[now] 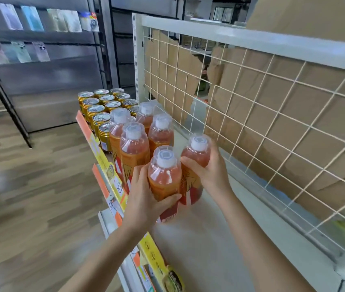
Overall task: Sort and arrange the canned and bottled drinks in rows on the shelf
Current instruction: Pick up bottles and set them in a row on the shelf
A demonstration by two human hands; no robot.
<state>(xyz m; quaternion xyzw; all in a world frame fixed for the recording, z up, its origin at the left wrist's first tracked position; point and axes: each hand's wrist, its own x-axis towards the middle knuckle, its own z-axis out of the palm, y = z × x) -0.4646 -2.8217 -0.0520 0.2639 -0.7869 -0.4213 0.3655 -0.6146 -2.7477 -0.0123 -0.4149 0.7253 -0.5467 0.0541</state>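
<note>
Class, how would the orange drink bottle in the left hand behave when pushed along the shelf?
The clear plastic bottle of orange drink looks nearly full, so probably heavy. Tall and narrow, it may tip if pushed near its cap.

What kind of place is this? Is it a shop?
Probably a shop, or a mock-up of one: a white display shelf with a wire-grid back, price-label strips on its front edge, and gold cans and orange drink bottles in rows.
</note>
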